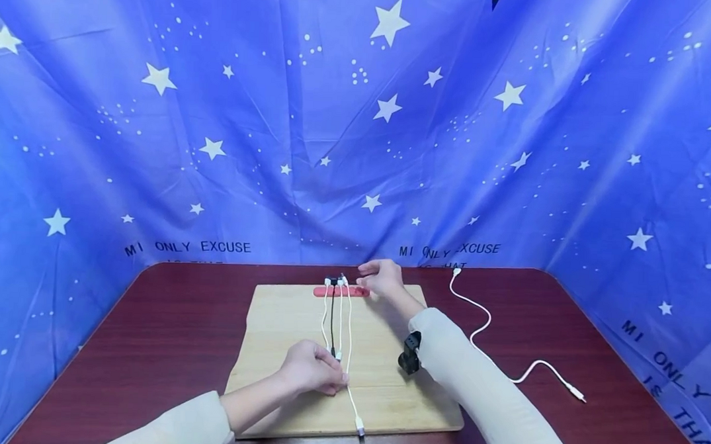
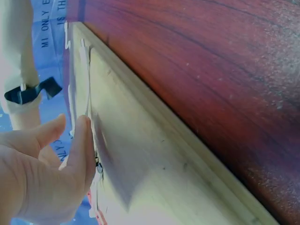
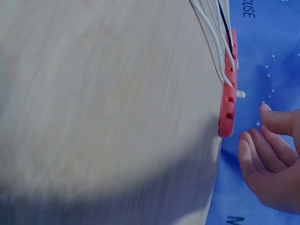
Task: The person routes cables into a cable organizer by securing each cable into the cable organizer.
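A red cable holder [image 1: 321,292] with notches along it lies at the far edge of a light wooden board [image 1: 401,399]. Three white cables and one black cable [image 1: 333,317] run from it toward the near side. The rightmost white cable [image 1: 350,314] ends in a USB plug [image 1: 360,427] near the board's front edge. My left hand [image 1: 312,368] touches this cable with extended fingers; its thumb stands apart in the left wrist view. Just past the holder's right end, my right hand [image 3: 274,164] is loosely bent, thumb and fingers apart, with nothing between them.
Another white cable [image 1: 490,315] lies loose on the dark red table [image 1: 166,333], right of the board. A blue star-printed cloth [image 1: 312,114] hangs behind and at both sides. A black wrist camera [image 1: 410,353] is strapped to the right sleeve.
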Demonstrator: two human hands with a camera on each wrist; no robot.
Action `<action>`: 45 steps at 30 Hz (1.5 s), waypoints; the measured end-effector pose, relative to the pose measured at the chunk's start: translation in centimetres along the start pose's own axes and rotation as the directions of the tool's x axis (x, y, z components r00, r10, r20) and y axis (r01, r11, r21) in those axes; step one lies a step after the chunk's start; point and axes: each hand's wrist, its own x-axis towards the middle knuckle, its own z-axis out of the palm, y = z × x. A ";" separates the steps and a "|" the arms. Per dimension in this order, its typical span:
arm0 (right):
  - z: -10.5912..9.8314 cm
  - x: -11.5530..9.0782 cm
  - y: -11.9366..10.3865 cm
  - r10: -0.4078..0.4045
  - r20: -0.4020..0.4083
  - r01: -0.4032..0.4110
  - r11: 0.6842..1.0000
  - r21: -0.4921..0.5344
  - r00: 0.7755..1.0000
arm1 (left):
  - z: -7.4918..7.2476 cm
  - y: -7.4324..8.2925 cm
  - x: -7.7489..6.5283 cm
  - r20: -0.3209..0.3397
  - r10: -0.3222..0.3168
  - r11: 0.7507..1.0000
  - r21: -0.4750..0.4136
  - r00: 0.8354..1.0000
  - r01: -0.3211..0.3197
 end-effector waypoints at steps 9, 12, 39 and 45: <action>-1.5 -0.3 1.9 0.008 -0.011 -0.008 1.000 -0.009 1.000 | -0.1 0.0 1.1 0.059 0.030 0.996 -0.086 0.998 -0.024; -2.4 -0.2 2.4 0.034 -0.021 -0.034 0.999 -0.031 0.999 | -0.2 0.3 1.6 0.079 0.021 0.995 -0.098 0.997 -0.013; -9.4 0.3 8.2 0.152 -0.132 -0.160 0.986 -0.049 0.980 | 1.9 2.5 5.0 0.119 -0.013 0.984 -0.175 0.993 0.033; -10.8 0.5 9.1 0.193 -0.166 -0.205 0.977 -0.064 0.967 | 2.2 2.6 5.4 0.126 -0.020 0.984 -0.176 0.992 0.042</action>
